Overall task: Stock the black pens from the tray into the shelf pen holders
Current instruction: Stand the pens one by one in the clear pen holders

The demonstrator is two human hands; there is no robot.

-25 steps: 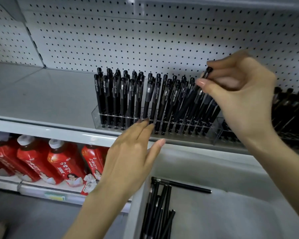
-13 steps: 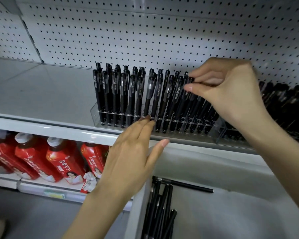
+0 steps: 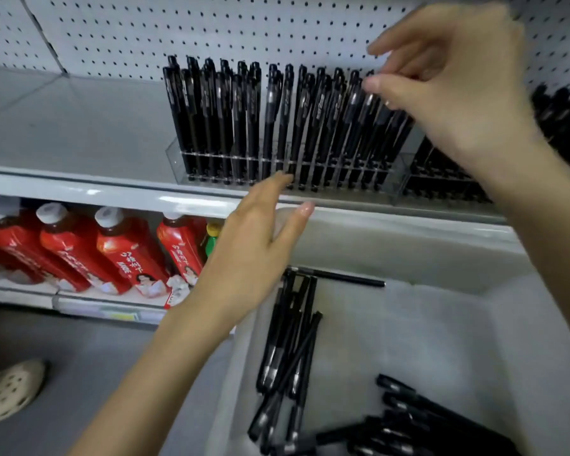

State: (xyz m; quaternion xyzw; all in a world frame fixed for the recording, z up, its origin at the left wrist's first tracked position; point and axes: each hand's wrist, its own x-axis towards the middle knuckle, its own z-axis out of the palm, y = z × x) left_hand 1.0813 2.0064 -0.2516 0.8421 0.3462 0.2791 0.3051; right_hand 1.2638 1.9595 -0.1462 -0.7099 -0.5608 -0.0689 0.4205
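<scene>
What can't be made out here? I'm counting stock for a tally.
Head view only:
- Right end of the clear pen holder: pens there hidden behind the right hand.
- Second holder: blurred, partly behind the right forearm.
- Pens in the tray: bottom pile cut off by the frame edge.
- Right hand's grip: motion-blurred.

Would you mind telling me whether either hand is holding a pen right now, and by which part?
Neither appears to. The right hand hovers open-fingered by the tops of the pens in the clear holder; the left hand is open and empty.
</scene>
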